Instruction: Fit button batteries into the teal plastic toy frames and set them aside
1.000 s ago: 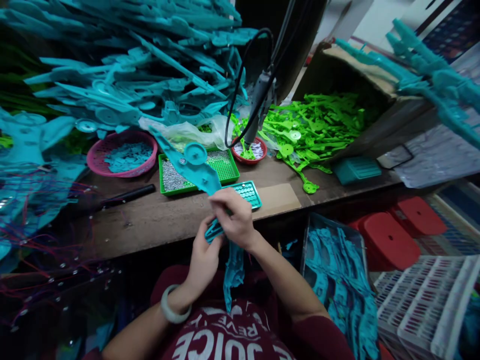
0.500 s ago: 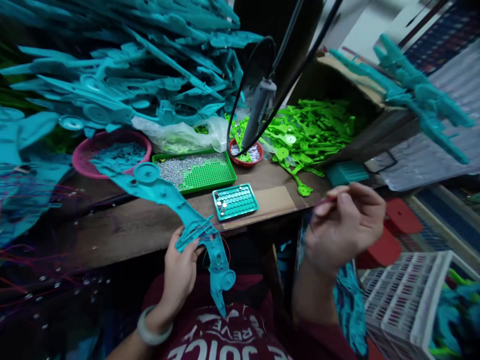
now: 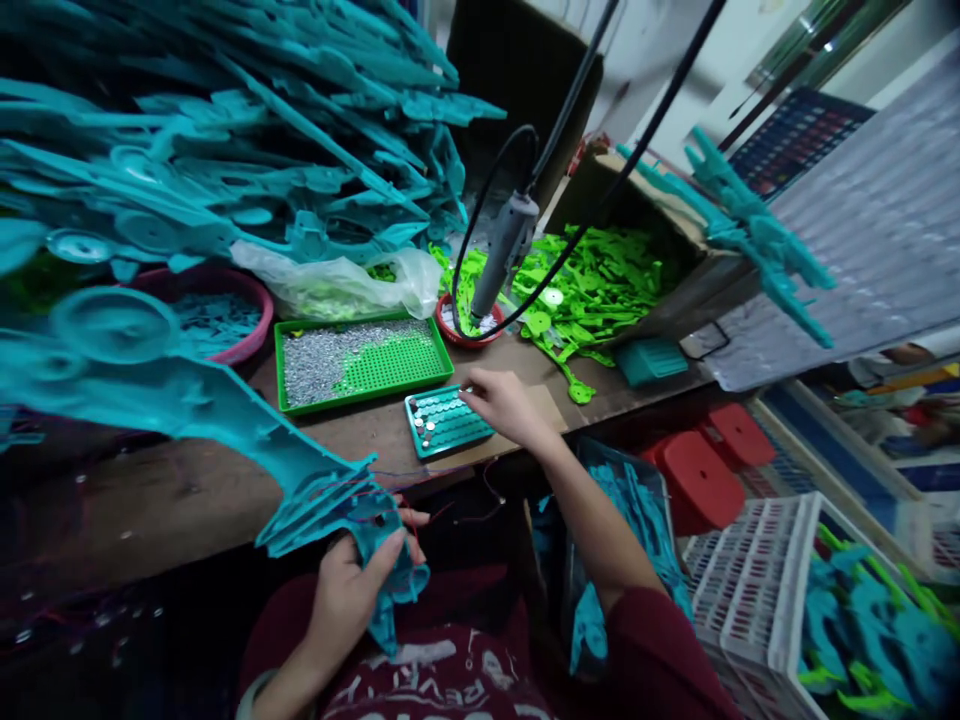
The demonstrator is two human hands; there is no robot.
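1. Bench: before you.
2. Part: slants over the bench's near edge.
3. Your left hand: clamped around the part's lower end.
4. Your right hand: apart from the left, fingertips at the tray; any pinched item cannot be discerned.

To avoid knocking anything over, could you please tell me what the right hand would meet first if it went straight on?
The right hand would probably first meet the small teal tray that it reaches over, though depth is unclear and they may already touch.
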